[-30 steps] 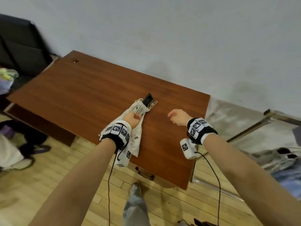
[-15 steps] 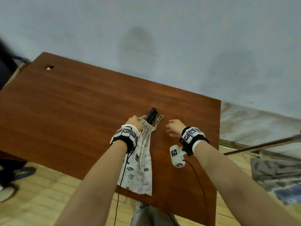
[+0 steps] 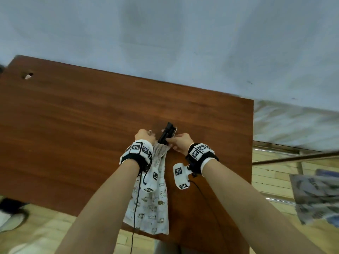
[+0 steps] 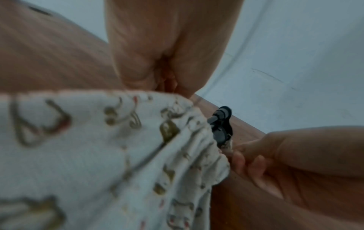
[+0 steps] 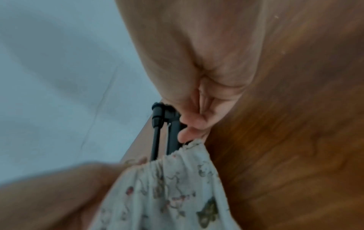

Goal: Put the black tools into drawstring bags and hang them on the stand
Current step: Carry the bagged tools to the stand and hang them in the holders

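Note:
A white drawstring bag (image 3: 156, 195) printed with small cats lies on the brown table (image 3: 73, 125), its bottom hanging over the near edge. A black tool (image 3: 166, 133) sticks out of the bag's gathered mouth. My left hand (image 3: 145, 134) grips the left side of that mouth. My right hand (image 3: 172, 142) pinches the right side of the rim, beside the tool. The left wrist view shows the bag (image 4: 98, 147), the tool (image 4: 221, 124) and the right fingers (image 4: 252, 157) at the rim. The right wrist view shows the tool (image 5: 165, 132) above the bag (image 5: 167, 186).
A metal stand's rails (image 3: 293, 156) run to the right of the table, with patterned cloth (image 3: 321, 195) below them. A cable hole (image 3: 27, 76) is at the table's far left corner. A pale wall stands behind the table. A shoe (image 3: 11, 217) is on the floor at left.
My right hand has moved left to the bag's mouth and taken hold of its rim. The bag has swung round and now hangs straight over the near edge. The left hand keeps its grip.

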The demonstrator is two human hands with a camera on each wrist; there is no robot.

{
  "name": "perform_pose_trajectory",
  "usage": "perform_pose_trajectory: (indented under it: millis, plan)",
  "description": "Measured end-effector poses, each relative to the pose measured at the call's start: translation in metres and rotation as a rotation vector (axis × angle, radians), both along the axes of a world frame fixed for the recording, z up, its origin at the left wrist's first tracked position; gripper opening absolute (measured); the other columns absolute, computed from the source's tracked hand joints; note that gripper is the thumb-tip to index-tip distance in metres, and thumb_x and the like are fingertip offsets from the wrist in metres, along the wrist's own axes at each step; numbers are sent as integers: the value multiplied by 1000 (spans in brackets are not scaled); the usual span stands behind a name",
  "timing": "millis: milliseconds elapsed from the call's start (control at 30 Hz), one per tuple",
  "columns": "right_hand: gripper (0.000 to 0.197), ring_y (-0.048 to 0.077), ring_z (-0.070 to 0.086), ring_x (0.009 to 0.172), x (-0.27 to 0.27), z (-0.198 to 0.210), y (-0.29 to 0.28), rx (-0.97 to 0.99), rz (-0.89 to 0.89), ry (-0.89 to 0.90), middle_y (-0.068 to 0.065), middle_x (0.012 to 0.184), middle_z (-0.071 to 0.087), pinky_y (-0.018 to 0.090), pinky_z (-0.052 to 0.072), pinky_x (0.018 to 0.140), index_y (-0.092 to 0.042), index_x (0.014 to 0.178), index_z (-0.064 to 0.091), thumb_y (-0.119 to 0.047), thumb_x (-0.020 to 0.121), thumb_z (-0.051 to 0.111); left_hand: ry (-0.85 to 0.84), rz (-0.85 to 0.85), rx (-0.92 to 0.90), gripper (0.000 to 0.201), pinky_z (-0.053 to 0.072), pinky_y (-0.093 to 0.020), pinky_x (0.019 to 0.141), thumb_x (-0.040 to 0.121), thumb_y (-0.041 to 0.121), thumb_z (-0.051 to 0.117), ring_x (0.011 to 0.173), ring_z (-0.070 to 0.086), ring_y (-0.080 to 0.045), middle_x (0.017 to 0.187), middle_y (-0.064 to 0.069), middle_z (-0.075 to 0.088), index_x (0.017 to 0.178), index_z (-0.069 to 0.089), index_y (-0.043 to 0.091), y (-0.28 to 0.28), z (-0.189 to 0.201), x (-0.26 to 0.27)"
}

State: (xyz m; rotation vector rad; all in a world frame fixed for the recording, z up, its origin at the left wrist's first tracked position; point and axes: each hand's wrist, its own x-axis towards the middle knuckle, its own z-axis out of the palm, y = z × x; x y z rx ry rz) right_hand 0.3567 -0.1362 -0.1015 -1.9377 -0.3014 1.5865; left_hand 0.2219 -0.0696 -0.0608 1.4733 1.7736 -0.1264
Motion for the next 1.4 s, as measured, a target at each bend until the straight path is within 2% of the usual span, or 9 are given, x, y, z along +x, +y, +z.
perform_pose_trajectory:
  millis: [200,300,467,700,867,1000,1233,1300,1400]
  plan:
    - [14,24,64,57,25,25,-3,-39,160,-178,20,90,64,20,49,38,4,103,65,2,89,64,7,-165,48,35,45,-31,64,96,24,56,75,61,-33,97,-25,69,75,63,-2,2,33,12]
    - [7,32,71,76,40,33,-12,-1,139,-252,24,96,69,34,61,57,4,92,66,-2,89,63,41,-231,107,32,49,-33,63,98,22,50,82,65,-36,103,-24,68,97,68,-4,4,51,19]
    - [16,6,63,55,66,71,-30,114,-44,-126,-9,48,65,25,52,60,-12,76,57,-11,92,56,237,-394,331,31,46,-34,70,101,27,39,89,65,-31,101,-12,68,110,65,12,-4,88,33]
    - [37,14,45,58,59,147,-65,336,-392,85,3,68,45,24,40,60,-13,61,40,-11,98,43,-561,5,256,42,42,-30,68,94,22,49,58,51,-24,56,-6,54,55,53,11,-26,124,65]
    - [35,7,23,38,59,225,-119,638,-445,244,-3,52,25,17,31,39,-10,68,44,-12,100,32,-1002,-131,-18,25,32,-25,52,96,11,49,46,38,-15,48,1,47,82,67,0,-54,170,72]
    - [24,8,21,42,52,279,-167,805,-521,272,0,56,35,19,22,38,-6,89,53,-5,92,30,-1164,-291,-136,22,21,-25,46,96,12,48,44,35,-14,56,0,54,95,68,5,-78,217,76]
    - [41,11,40,51,35,333,-244,945,-681,-147,9,82,61,15,31,40,-4,116,61,14,92,33,-1385,-268,-296,38,57,-31,80,91,-15,35,88,65,-25,105,-16,64,121,56,-6,-147,280,99]
    - [39,9,44,51,35,336,-262,983,-750,-204,9,87,65,13,37,41,-10,120,61,11,95,40,-1347,-360,-103,33,58,-22,77,94,-7,45,94,68,-16,117,-8,64,123,59,2,-162,285,107]
    - [33,9,47,52,34,341,-295,1045,-863,-245,7,89,67,13,48,52,-11,123,60,3,95,50,-1180,-486,291,17,50,-8,58,89,8,61,58,67,-1,111,3,69,101,73,8,-184,289,122]
